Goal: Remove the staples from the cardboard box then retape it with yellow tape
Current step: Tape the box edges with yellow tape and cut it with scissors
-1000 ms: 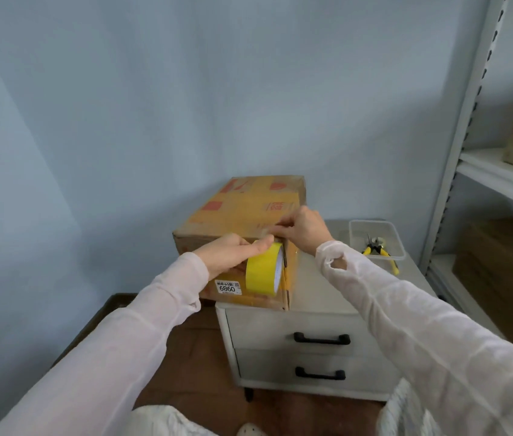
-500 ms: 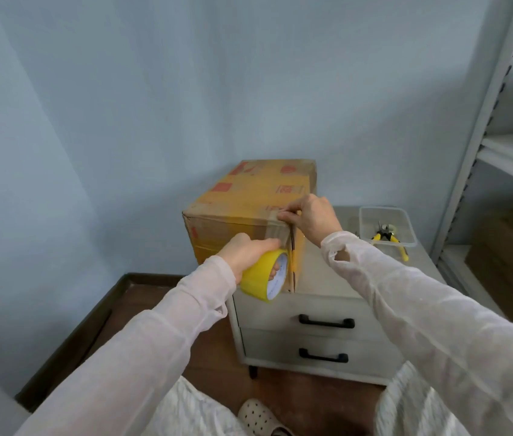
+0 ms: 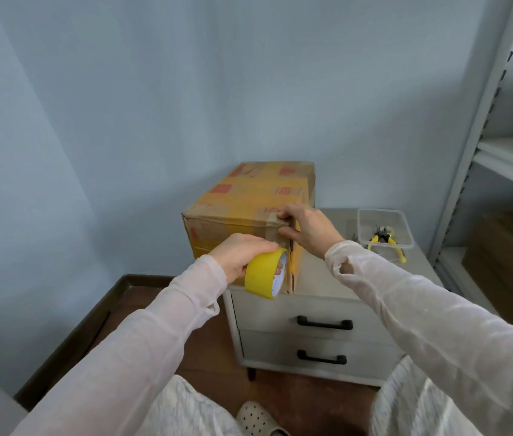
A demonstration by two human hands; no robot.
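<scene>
Head view, left grip point(image 3: 239, 257) curled round yellow tape point(image 3: 262, 275), right grip point(image 3: 309, 229) pinching cardboard box point(image 3: 249, 196)

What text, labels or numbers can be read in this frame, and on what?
Nothing here reads legibly.
Red print on top of the cardboard box: too blurred to read.
Blue print inside the core of the yellow tape roll: too small to read.

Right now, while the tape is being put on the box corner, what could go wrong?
1. The cardboard box seems to overhang the left side of the cabinet, so a hard pull on the yellow tape roll might drag it off.
2. The right grip pinches only the top corner, so the tape may go on crooked or wrinkled.
</scene>
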